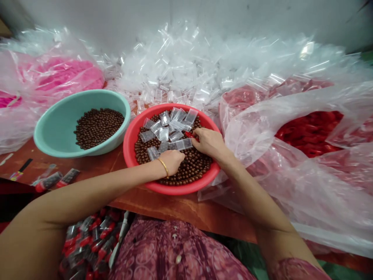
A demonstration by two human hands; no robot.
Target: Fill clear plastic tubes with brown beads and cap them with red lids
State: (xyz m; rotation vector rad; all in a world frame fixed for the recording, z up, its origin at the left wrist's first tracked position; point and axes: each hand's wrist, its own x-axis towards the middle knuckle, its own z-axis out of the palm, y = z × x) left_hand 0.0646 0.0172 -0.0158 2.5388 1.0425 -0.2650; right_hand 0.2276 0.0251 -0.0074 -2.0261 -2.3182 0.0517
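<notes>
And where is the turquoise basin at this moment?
In the head view, the turquoise basin stands on the table, left of centre, immediately left of the red basin.

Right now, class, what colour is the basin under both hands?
The basin is red; the head view shows it best.

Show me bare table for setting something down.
Bare table runs between the red basin and the front edge, and between the teal basin and left forearm. Crowded: clear plastic pieces behind the basins, plastic bag at right.

The basin (180, 189) is red, the beads (190, 171) brown, the shirt (163, 251) purplish, apparently circle-patterned.
</notes>
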